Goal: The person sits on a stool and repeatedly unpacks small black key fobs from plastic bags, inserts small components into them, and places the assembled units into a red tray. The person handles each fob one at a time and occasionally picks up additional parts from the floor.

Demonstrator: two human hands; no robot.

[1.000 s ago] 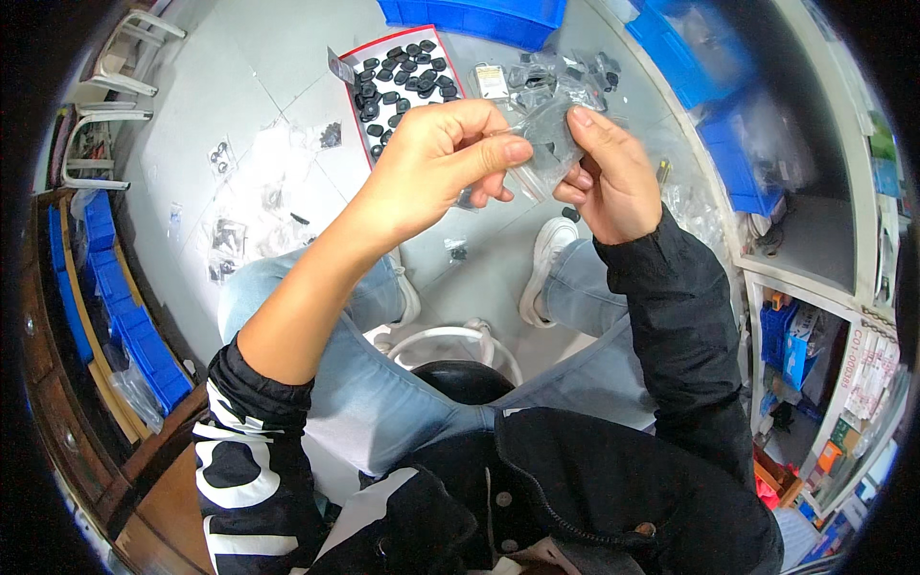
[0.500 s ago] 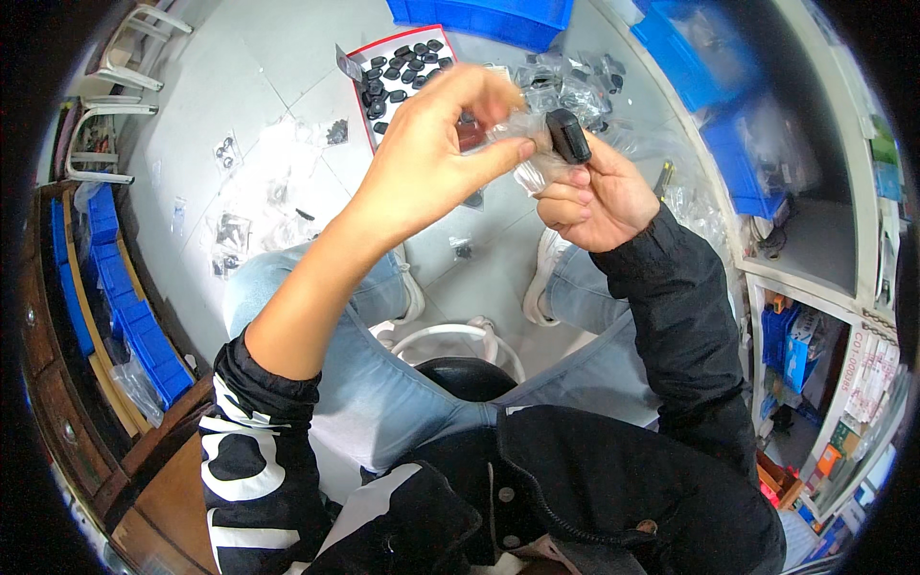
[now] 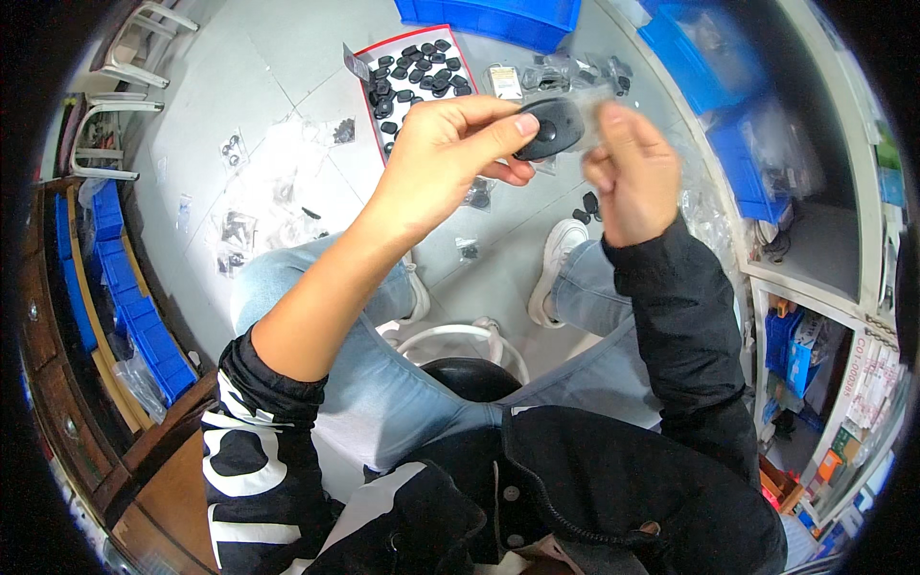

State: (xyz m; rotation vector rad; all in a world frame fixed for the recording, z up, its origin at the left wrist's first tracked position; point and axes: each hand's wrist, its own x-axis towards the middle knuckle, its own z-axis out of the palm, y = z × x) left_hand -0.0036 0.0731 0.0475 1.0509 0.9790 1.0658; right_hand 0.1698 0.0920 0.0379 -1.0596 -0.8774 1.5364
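My left hand (image 3: 470, 144) grips a black oval key-fob-like piece (image 3: 553, 131) between thumb and fingers. A round dimple shows on the piece's face, which is turned up toward me. Just right of it, my right hand (image 3: 634, 168) is closed, its fingertips blurred by motion. Clear plastic film, apparently a small bag (image 3: 592, 101), stretches between its fingertips and the black piece. Beyond my left hand, a white tray with a red rim (image 3: 402, 38) lies on the floor. Several similar black pieces (image 3: 422, 69) are spread over it.
Clear packets (image 3: 575, 72) and a white box (image 3: 504, 82) lie right of the tray. Loose black pieces (image 3: 587, 207) sit near my right shoe (image 3: 556, 273). Blue bins stand at the back (image 3: 489, 21), on the right shelf (image 3: 747, 168) and at the left (image 3: 144, 335).
The black piece has passed from my right hand to my left and now lies face up. The plastic has gone from my left hand to my right, which has moved right and up.
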